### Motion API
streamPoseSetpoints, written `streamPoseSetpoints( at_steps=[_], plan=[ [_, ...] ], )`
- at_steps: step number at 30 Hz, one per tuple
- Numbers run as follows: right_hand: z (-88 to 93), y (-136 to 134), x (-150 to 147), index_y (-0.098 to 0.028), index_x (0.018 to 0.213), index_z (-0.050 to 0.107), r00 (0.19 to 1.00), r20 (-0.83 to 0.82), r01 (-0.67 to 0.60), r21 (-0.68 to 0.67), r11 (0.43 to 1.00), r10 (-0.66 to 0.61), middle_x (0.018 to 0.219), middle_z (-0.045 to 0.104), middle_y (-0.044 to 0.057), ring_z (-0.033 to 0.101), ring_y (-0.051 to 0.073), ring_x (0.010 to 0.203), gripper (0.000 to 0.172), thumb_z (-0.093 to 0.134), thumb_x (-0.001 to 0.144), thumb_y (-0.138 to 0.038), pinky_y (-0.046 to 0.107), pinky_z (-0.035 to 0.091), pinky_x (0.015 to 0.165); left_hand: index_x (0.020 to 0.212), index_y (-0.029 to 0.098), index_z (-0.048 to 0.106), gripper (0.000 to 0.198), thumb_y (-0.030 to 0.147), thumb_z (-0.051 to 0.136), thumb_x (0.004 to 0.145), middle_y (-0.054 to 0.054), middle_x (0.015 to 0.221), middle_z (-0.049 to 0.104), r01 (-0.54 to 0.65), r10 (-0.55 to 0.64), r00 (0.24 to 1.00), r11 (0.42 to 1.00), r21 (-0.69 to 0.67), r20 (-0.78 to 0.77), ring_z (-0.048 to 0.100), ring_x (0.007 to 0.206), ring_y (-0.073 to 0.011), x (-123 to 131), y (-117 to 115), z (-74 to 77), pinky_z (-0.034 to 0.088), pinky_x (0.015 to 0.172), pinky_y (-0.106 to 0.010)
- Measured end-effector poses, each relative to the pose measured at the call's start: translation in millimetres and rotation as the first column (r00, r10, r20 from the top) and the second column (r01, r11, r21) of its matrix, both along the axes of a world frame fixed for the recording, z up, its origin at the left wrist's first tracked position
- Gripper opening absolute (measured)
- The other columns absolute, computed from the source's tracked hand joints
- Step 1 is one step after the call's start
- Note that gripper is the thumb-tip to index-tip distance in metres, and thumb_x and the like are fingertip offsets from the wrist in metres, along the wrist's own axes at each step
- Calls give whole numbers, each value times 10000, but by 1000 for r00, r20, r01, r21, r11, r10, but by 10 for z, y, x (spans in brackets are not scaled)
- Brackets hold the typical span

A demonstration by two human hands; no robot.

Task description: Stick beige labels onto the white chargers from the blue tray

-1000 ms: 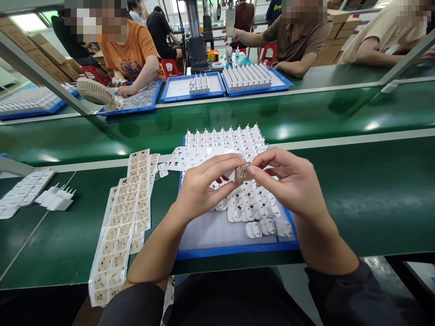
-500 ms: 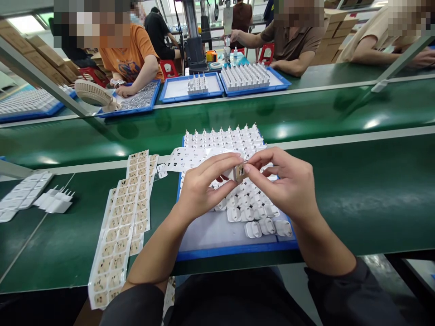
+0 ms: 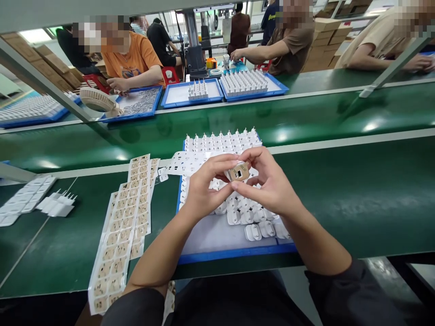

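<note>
Between both hands is a white plug adapter (image 3: 239, 173), its tan face with a dark port opening turned toward me. My left hand (image 3: 207, 183) is closed on its left side, thumb below and fingers on top. My right hand (image 3: 272, 183) grips it from the right, with fingertips at its top and lower edges. Beneath the hands, a blue-rimmed tray (image 3: 238, 254) bears rows of white plug adapters (image 3: 253, 232), pins up. A white sticker sheet (image 3: 180, 162) lies over the tray's left part, partly hidden by my left hand.
Tan sticker sheets (image 3: 113, 240) overlap on the green bench at left. Farther left lie several white plugs (image 3: 57, 203) and white flat pieces (image 3: 25, 199). Across a green divider (image 3: 170, 127), co-workers sit by blue trays (image 3: 192, 93) of parts and a fan (image 3: 98, 100).
The adapter has been turned so its tan face points more toward me. My right hand has shifted left and now wraps closer around it.
</note>
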State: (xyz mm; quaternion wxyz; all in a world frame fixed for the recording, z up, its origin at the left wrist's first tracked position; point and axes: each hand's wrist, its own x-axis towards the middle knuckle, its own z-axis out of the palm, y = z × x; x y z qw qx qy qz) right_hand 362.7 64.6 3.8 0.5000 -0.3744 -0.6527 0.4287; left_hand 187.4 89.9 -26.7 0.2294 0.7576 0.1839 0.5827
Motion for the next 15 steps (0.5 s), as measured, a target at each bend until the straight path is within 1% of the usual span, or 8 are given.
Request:
streamPoseSetpoints(
  at_steps=[2,4,8,10,12,15],
  plan=[
    [-29,-19,-40,-274,1037,530,999,-18,39,3,999,-39,931,495,1,515,150,789,350,782,801,-215,213,441,499,1234,239,606,372,127,702,892,-98,1257,682,-26,27,1000,998,65,-14,688,1133,-184,29,1,-13,606,711,-191],
    [-39,-34,-52,-272,1009,532,998,-48,50,6,999,-49,886,478,-12,500,139,741,301,771,828,-239,220,442,502,1232,235,601,393,94,704,880,-100,1245,684,-40,43,999,994,100,-24,687,1136,-188,56,-11,-20,611,710,-198],
    [-20,-36,-31,-258,957,564,993,-105,50,40,998,-45,810,460,-26,485,130,703,174,724,893,-281,222,451,514,1246,226,581,446,59,717,855,-104,1252,674,-39,42,999,995,97,-26,689,1114,-186,84,-42,-36,624,693,-204],
    [-11,-27,-23,-250,953,586,992,-125,34,52,998,-27,807,465,-22,494,134,728,149,721,897,-277,221,461,531,1246,227,569,448,66,720,856,-101,1253,669,-34,35,999,997,74,-14,688,1113,-184,84,-47,-44,625,684,-204],
    [-12,-14,-21,-245,981,611,988,-157,-7,36,999,12,826,478,-17,526,137,745,127,710,905,-271,228,495,547,1245,223,561,465,67,734,843,-102,1251,665,-31,32,999,997,70,-6,686,1115,-184,80,-43,-51,623,684,-205],
    [-31,1,-20,-244,996,641,974,-221,-49,15,999,51,846,507,-16,576,129,720,67,664,934,-253,244,543,562,1250,219,556,505,45,748,817,-102,1244,666,-45,47,999,992,115,-8,680,1121,-181,73,-33,-57,615,689,-199]
  ],
)
